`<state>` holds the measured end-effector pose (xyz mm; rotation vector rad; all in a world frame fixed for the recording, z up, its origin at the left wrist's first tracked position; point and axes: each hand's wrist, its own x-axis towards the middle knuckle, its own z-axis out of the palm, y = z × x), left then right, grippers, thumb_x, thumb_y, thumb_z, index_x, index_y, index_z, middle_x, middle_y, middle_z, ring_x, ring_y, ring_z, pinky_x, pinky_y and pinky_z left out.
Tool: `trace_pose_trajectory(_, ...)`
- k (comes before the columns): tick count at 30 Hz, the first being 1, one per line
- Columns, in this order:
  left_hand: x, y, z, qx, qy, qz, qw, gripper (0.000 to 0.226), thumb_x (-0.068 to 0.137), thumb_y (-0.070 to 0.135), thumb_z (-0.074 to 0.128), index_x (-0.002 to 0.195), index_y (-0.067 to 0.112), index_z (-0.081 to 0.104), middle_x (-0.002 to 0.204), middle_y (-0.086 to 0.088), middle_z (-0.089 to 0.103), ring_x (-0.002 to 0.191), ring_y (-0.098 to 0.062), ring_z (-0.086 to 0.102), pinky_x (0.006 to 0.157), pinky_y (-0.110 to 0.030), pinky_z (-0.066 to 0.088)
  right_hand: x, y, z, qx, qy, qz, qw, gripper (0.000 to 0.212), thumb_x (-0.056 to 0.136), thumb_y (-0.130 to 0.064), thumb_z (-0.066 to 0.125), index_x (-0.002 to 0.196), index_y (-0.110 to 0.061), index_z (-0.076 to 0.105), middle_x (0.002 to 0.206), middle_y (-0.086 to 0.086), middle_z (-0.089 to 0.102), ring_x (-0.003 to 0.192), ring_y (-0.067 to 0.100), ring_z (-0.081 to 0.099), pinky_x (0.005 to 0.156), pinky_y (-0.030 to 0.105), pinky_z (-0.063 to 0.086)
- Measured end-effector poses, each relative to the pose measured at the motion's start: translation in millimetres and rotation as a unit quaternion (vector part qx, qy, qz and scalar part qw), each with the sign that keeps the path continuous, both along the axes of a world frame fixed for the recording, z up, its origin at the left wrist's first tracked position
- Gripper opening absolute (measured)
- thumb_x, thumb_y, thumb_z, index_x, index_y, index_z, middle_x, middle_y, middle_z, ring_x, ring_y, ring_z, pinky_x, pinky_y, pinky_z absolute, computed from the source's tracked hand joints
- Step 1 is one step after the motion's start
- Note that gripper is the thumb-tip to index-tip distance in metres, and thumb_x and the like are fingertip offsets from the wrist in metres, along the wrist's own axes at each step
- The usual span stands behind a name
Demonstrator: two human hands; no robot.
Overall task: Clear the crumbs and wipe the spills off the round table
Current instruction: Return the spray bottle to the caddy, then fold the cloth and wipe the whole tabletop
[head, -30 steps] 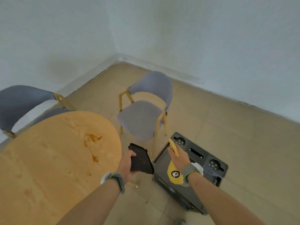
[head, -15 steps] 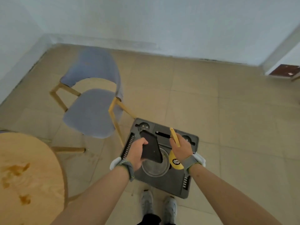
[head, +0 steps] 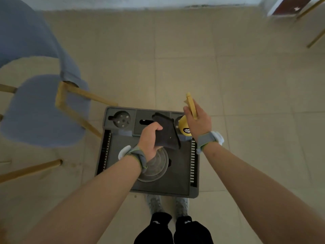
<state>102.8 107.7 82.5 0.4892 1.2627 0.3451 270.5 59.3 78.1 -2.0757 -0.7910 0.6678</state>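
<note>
Counts: two hands, one dark dustpan, one yellow brush, one grey floor bin, one blue chair, two shoes.

Left hand (head: 151, 140) is closed around the dark dustpan (head: 167, 132), holding it tilted over the grey bin (head: 179, 180). Right hand (head: 197, 120) is wrapped around the yellow brush (head: 190, 104), handle sticking out toward 12 o'clock, rounded yellow head at 7 o'clock of the hand, over the bin's far right corner.

Round table is out of frame; can't tell where it sits.

Room: bare tile floor (head: 246, 85) from 12 to 3 o'clock of the bin. Blue chair (head: 40, 110) crowds 9–10 o'clock, one wooden leg near the bin's far left corner. Shoes (head: 154, 203) just beside the near edge at 6 o'clock.

Bin: round lid in the middle, partly under the left wrist; contents not visible. Two round recesses on the far edge, the right one mostly hidden.
</note>
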Motion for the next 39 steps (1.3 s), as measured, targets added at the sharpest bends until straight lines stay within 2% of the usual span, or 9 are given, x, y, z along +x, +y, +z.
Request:
trace_pose_trajectory(4, -2, -1, -16, -0.008, -0.011, 0.019, 1.000, 0.021, 0.083, 0.015, 0.054, 0.101, 0.009, 0.062, 0.103, -0.014, 0.063, 0.096, -0.032, 0.062, 0.079, -0.042, 0.051, 1, 8, -17, 0.014, 0.018, -0.017, 1.000, 0.045, 0.091, -0.053, 0.054, 0.134, -0.041, 0.051, 0.089, -0.025, 0.062, 0.080, -0.015, 0.053, 0.068, -0.007, 0.031)
trace_pose_trajectory(9, -13, 2, -22, -0.022, -0.032, 0.039, 0.998, 0.022, 0.086, 0.013, 0.049, 0.103, 0.007, 0.063, 0.102, -0.015, 0.064, 0.097, -0.034, 0.061, 0.087, -0.047, 0.048, -9, 7, -30, -0.003, 0.016, -0.017, 1.000, 0.046, 0.090, -0.051, 0.057, 0.136, -0.042, 0.051, 0.078, -0.024, 0.057, 0.077, -0.023, 0.051, 0.066, -0.007, 0.031)
trace_pose_trajectory(12, -16, 5, -17, -0.024, -0.036, 0.048, 0.998, 0.021, 0.087, 0.013, 0.049, 0.099, 0.009, 0.065, 0.093, -0.010, 0.069, 0.086, -0.031, 0.065, 0.081, -0.043, 0.052, -10, -2, -35, -0.030, 0.020, 0.013, 0.999, 0.051, 0.091, -0.052, 0.055, 0.140, -0.046, 0.043, 0.091, -0.020, 0.061, 0.085, -0.009, 0.056, 0.078, 0.005, 0.036)
trace_pose_trajectory(15, -19, 9, -10, -0.025, -0.045, 0.054, 0.997, 0.020, 0.086, 0.013, 0.050, 0.098, 0.011, 0.066, 0.088, -0.008, 0.070, 0.081, -0.028, 0.066, 0.076, -0.040, 0.053, -8, -8, -35, -0.042, 0.028, 0.020, 0.999, 0.060, 0.089, -0.055, 0.055, 0.145, -0.042, 0.037, 0.121, -0.007, 0.063, 0.113, 0.015, 0.058, 0.092, 0.023, 0.038)
trace_pose_trajectory(20, -26, 8, 7, -0.017, -0.064, 0.062, 0.996, 0.019, 0.083, 0.014, 0.053, 0.095, 0.012, 0.066, 0.084, -0.007, 0.072, 0.076, -0.025, 0.069, 0.069, -0.037, 0.057, -11, -6, -7, -0.028, 0.013, 0.023, 0.999, 0.069, 0.087, -0.062, 0.055, 0.147, -0.038, 0.033, 0.142, -0.006, 0.053, 0.129, 0.015, 0.048, 0.100, 0.025, 0.034)
trace_pose_trajectory(24, -42, 2, 26, -0.009, -0.073, 0.090, 0.993, 0.022, 0.074, 0.017, 0.059, 0.095, 0.013, 0.066, 0.084, -0.006, 0.072, 0.077, -0.026, 0.069, 0.070, -0.039, 0.058, -23, -3, 37, 0.034, -0.103, 0.042, 0.993, 0.058, 0.097, -0.041, 0.054, 0.147, -0.016, 0.040, 0.154, 0.004, 0.039, 0.145, 0.019, 0.029, 0.117, 0.038, 0.027)
trace_pose_trajectory(28, -63, -8, 63, -0.004, -0.063, 0.126, 0.990, 0.029, 0.072, 0.016, 0.060, 0.101, 0.011, 0.061, 0.093, -0.012, 0.063, 0.089, -0.032, 0.062, 0.083, -0.048, 0.049, -58, -3, 91, 0.122, -0.191, 0.108, 0.968, 0.035, 0.095, -0.025, 0.060, 0.126, -0.007, 0.062, 0.132, 0.010, 0.060, 0.121, 0.025, 0.056, 0.108, 0.036, 0.038)
trace_pose_trajectory(31, -82, -18, 101, 0.019, -0.056, 0.146, 0.987, 0.020, 0.083, 0.011, 0.056, 0.101, 0.008, 0.061, 0.094, -0.014, 0.062, 0.085, -0.030, 0.061, 0.077, -0.043, 0.048, -99, 7, 131, 0.046, -0.136, 0.231, 0.962, 0.028, 0.095, -0.032, 0.057, 0.115, -0.015, 0.066, 0.104, 0.002, 0.068, 0.092, 0.019, 0.064, 0.091, 0.032, 0.045)
trace_pose_trajectory(39, -165, -50, 204, 0.066, -0.026, 0.245, 0.967, 0.015, 0.090, 0.006, 0.051, 0.102, 0.002, 0.059, 0.101, -0.019, 0.060, 0.092, -0.032, 0.058, 0.070, -0.040, 0.045, -211, 51, 224, -0.111, -0.081, 0.447, 0.884, 0.036, 0.095, -0.045, 0.049, 0.121, -0.026, 0.063, 0.113, 0.003, 0.070, 0.102, 0.024, 0.064, 0.086, 0.030, 0.050)
